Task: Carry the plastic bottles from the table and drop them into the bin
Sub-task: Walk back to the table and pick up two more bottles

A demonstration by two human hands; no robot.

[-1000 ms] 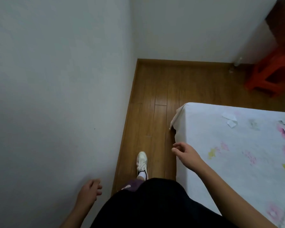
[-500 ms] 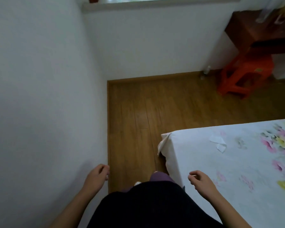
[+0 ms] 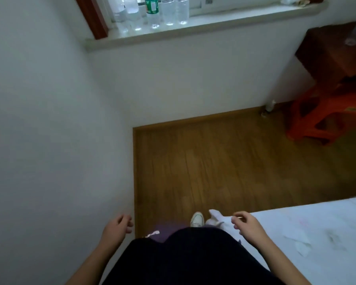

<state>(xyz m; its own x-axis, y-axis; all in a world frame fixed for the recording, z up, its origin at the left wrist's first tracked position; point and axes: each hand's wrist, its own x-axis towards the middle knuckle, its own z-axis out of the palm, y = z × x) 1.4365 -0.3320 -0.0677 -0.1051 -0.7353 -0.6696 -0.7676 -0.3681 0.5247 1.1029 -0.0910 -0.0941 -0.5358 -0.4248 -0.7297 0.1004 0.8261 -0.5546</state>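
Several clear plastic bottles [image 3: 152, 12] stand in a row on the windowsill [image 3: 214, 23] at the top of the view, one with a green label. My left hand [image 3: 116, 228] hangs by the white wall with loosely curled fingers and holds nothing. My right hand [image 3: 248, 226] hovers over the corner of the bed, fingers also loosely curled, nothing in it. No bin is in view.
A bed with a white flowered sheet [image 3: 317, 233] fills the lower right. A red plastic stool [image 3: 321, 120] sits under a dark wooden table [image 3: 333, 54] at the right. The wooden floor [image 3: 224, 161] lies ahead between wall and bed.
The view has tilted up and moved forward, so the windowsill and its bottles have come into sight. Both hands stay low and hold nothing.
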